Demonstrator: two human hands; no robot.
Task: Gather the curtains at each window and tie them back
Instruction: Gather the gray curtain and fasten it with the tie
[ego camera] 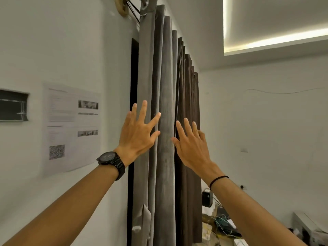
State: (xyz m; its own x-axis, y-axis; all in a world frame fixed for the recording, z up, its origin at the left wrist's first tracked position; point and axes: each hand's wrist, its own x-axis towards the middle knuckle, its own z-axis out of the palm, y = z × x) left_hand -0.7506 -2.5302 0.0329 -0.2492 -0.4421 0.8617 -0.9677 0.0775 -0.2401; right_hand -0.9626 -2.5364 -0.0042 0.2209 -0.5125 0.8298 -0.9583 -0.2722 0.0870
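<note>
A grey curtain [166, 89] hangs in long vertical folds from a rod near the ceiling, with a darker brown curtain [189, 103] behind it to the right. My left hand [139, 134], with a black watch on its wrist, is spread flat against the left folds of the grey curtain. My right hand [190, 144], with a thin black band on its wrist, is spread at the right edge of the same fold. One thick fold stands between the two hands. Neither hand holds fabric. A strip of grey fabric [142, 221] hangs low on the left.
A printed paper sheet [71, 126] is stuck on the white wall at the left, beside a dark panel [13, 105]. A dark window frame edge [134, 71] shows left of the curtain. Boxes, cables and clutter [218, 221] lie low on the right.
</note>
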